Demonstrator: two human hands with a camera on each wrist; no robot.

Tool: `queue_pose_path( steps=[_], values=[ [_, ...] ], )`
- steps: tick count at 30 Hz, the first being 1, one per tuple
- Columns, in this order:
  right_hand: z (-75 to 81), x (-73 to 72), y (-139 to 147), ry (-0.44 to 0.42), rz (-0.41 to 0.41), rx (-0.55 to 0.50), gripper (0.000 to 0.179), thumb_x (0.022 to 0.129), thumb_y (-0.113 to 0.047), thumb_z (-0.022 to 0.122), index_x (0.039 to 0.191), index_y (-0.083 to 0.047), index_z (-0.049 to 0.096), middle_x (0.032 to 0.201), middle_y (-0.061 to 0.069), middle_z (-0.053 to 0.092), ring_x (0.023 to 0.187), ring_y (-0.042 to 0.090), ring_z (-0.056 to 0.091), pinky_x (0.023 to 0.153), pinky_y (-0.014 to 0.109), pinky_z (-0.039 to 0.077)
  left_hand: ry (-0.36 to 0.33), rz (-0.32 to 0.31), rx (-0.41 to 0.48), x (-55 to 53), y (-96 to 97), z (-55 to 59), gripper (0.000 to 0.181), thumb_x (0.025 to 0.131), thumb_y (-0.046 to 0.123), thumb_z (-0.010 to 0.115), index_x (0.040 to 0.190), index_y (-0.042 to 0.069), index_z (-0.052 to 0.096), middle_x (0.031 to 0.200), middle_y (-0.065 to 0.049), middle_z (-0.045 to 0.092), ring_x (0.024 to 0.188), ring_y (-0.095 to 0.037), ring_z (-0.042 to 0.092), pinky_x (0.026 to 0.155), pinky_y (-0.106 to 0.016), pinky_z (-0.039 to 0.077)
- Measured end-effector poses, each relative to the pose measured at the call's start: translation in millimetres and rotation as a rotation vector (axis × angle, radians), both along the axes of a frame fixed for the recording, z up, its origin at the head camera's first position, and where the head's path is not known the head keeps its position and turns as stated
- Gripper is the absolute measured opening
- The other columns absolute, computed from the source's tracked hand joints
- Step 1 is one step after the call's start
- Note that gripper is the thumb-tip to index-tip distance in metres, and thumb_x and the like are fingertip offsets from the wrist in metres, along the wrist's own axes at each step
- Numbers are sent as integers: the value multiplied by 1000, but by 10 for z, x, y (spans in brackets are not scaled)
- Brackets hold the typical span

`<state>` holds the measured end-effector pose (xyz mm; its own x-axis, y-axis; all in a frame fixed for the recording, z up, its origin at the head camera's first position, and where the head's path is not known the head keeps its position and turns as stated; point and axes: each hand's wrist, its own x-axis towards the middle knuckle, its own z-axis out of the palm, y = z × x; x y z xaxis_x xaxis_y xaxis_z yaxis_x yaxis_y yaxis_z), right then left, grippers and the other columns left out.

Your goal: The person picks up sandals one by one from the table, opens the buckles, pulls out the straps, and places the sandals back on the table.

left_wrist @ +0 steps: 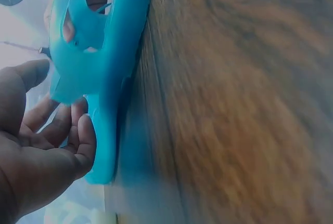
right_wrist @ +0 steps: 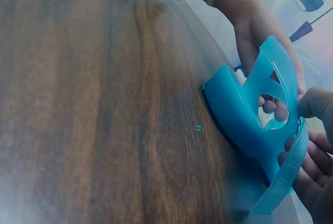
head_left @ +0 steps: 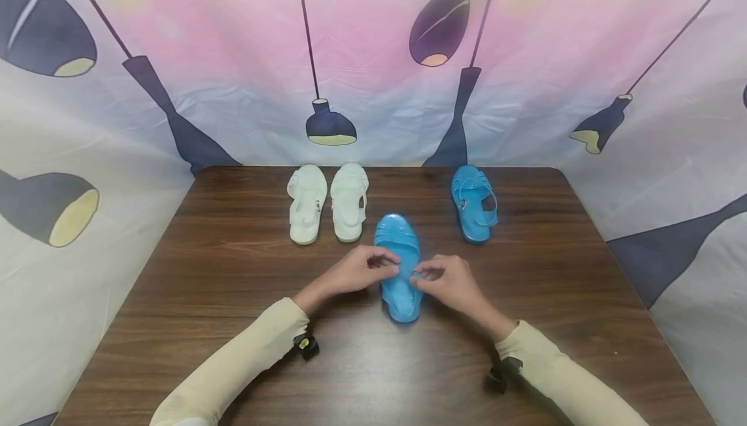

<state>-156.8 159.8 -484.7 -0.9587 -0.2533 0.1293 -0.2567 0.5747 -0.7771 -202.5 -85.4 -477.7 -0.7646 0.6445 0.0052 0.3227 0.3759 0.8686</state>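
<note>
A blue sandal stands upright on the table between both hands, its toe pointing away from me. My right hand pinches its ankle strap close to the buckle; in the right wrist view the strap's long end hangs down past the fingers. On the other side, my left hand is at the sandal's edge, fingers loosely bent. The left wrist view shows the left thumb apart from the other fingertips, next to the side of the sandal. Whether those fingertips touch it is unclear.
A second blue sandal stands at the back right of the brown wooden table. Two white sandals, a left one and a right one, stand side by side at the back. A lamp-patterned cloth hangs behind the table.
</note>
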Motion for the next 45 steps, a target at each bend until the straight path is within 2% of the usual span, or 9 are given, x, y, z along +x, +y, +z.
queue_pose_path(
  steps=[3, 8, 18, 24, 27, 32, 35, 41, 45],
  values=[
    [-9, 8, -11, -6, -9, -15, 19, 84, -21, 86, 99, -11, 81, 81, -6, 70, 75, 8, 66, 66, 25, 58, 26, -22, -7, 3, 58, 1, 27, 100, 28, 68, 120, 11, 73, 109, 3, 75, 97, -9, 66, 85, -29, 56],
    [-17, 20, -33, -20, -31, -39, 19, 83, -21, 87, 98, -11, 81, 82, -4, 71, 74, 9, 67, 66, 25, 58, 59, -23, 3, 5, 100, -20, 19, 98, 26, 72, 113, 16, 76, 104, 7, 75, 92, -8, 65, 80, -27, 55],
    [-9, 43, -35, -40, -46, -44, 19, 83, -21, 86, 99, -13, 81, 82, -4, 71, 75, 10, 67, 66, 25, 58, 56, -11, 4, -8, 43, 19, 18, 97, 24, 73, 111, 15, 77, 104, 5, 76, 92, -8, 65, 80, -27, 56],
    [-6, 49, -17, -57, -58, -43, 19, 83, -20, 86, 99, -13, 81, 83, -4, 71, 76, 9, 67, 67, 25, 58, 63, 42, -15, -39, -59, 35, 18, 96, 24, 74, 112, 15, 77, 96, 4, 74, 78, -11, 61, 68, -26, 54],
    [4, 53, -16, -57, -58, -39, 18, 82, -20, 86, 99, -13, 80, 83, -4, 70, 76, 9, 67, 66, 26, 58, 49, 60, -20, -47, -89, 44, 17, 97, 22, 73, 111, 14, 77, 95, 4, 73, 80, -11, 63, 70, -27, 55],
    [12, 55, -25, -60, -32, -55, 18, 83, -18, 85, 99, -13, 80, 83, -4, 70, 75, 11, 67, 65, 27, 58, 44, 67, -18, -77, -41, 56, 22, 99, 27, 70, 114, 12, 75, 100, 3, 73, 92, -10, 66, 81, -29, 57],
    [2, 49, -24, -53, -20, -59, 17, 84, -18, 85, 100, -13, 80, 83, -4, 70, 75, 10, 67, 65, 27, 58, 76, 49, -13, -100, 25, 72, 27, 99, 30, 70, 117, 10, 73, 107, 3, 73, 99, -10, 66, 86, -30, 56],
    [-14, 34, -22, -22, 0, -60, 18, 83, -15, 84, 100, -12, 80, 84, -4, 70, 76, 9, 67, 66, 25, 58, 215, -49, -81, -142, 153, 87, 30, 97, 34, 72, 119, 13, 75, 116, 7, 74, 102, -8, 65, 87, -29, 55],
    [-15, 33, -24, -25, -5, -66, 17, 83, -15, 84, 99, -12, 80, 84, -4, 71, 76, 9, 68, 66, 25, 58, 233, -114, -90, -160, 196, 78, 25, 97, 30, 72, 116, 14, 76, 113, 7, 75, 102, -6, 67, 87, -28, 56]
  ],
)
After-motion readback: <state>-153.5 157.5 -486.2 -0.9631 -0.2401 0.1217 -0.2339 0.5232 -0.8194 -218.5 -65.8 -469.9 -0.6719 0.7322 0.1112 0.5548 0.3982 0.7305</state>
